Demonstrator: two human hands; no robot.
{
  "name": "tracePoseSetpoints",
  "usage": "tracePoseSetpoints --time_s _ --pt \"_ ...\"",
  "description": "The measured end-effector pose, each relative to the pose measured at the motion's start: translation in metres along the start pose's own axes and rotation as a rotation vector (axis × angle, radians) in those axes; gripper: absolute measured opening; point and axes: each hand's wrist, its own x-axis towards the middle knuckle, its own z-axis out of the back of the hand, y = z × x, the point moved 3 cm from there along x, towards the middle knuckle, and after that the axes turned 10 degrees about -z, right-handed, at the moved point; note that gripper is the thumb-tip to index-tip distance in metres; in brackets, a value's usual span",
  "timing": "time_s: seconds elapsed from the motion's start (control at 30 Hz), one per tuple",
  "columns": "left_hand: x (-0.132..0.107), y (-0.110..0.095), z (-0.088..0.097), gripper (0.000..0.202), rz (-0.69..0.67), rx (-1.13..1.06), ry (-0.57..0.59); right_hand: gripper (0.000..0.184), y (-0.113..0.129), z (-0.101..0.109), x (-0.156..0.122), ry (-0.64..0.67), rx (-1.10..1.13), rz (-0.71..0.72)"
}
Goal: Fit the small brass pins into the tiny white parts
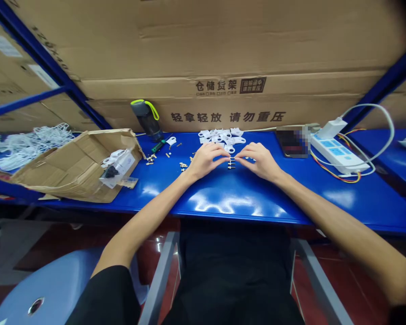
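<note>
My left hand [205, 160] and my right hand [260, 161] meet over the blue table, thumbs and forefingers pinched. Between their fingertips is a small screw-like piece [232, 159], pale at one end; its exact kind is too small to make out. Just below it, similar small pieces [231, 168] lie in a short column. Behind my fingers sits a pile of white plastic ring-shaped parts [219, 134]. More small pale pieces [183, 166] are scattered left of my left hand, and a few [251, 158] lie by my right fingers.
An open cardboard box [71, 167] with bagged white parts stands at left, beside bundled white cords [37, 142]. A dark bottle [147, 122] and a green-handled screwdriver [159, 146] are behind. At right are a phone [292, 142] and a power strip [340, 153] with cables.
</note>
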Motion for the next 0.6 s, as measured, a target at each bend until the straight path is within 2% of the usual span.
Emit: tracePoseSetpoints --time_s 0.13,0.4,0.6 --pt "0.001 0.002 -0.002 0.026 0.026 -0.043 0.001 0.037 -0.006 0.0 0.001 0.037 -0.058 -0.001" --pt "-0.002 0.01 0.001 0.025 0.12 0.01 0.036 0.026 -0.052 0.014 -0.002 0.189 -0.259 -0.159" --pt "-0.002 0.009 0.001 0.024 0.132 0.036 0.08 0.027 -0.054 0.009 -0.004 0.224 -0.255 -0.17"
